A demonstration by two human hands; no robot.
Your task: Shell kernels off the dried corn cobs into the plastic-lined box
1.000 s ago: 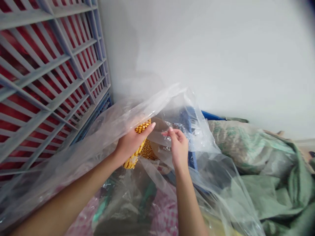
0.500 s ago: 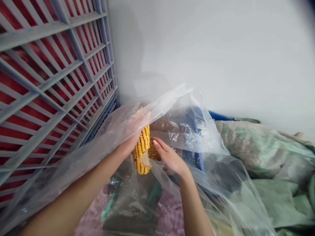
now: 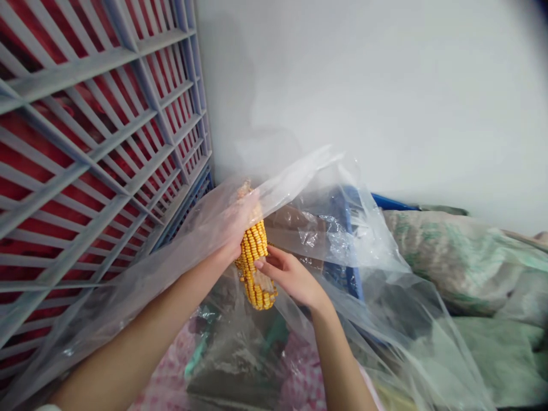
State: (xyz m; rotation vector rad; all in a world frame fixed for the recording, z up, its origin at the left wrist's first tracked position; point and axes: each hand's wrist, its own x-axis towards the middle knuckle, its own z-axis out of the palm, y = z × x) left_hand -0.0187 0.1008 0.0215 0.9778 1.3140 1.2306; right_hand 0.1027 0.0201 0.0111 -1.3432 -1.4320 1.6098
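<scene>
A yellow corn cob [image 3: 256,268], partly stripped of kernels, stands nearly upright in the middle of the view. My left hand [image 3: 240,225] is closed round its upper part, half veiled by a clear plastic sheet [image 3: 171,257]. My right hand [image 3: 291,277] is curled against the cob's right side, thumb and fingertips pressing on the kernels. Behind the hands, inside the plastic, shows a brown heap of loose kernels [image 3: 295,220].
A grey slatted crate wall [image 3: 98,142] with red sacks behind it fills the left. A white wall [image 3: 385,85] is straight ahead. Green woven sacks [image 3: 462,268] lie at the right, and a blue crate edge [image 3: 385,201] shows behind the plastic.
The cob has been turned upright and lifted a little by my left hand. My right hand has let go of the plastic and come onto the cob's side.
</scene>
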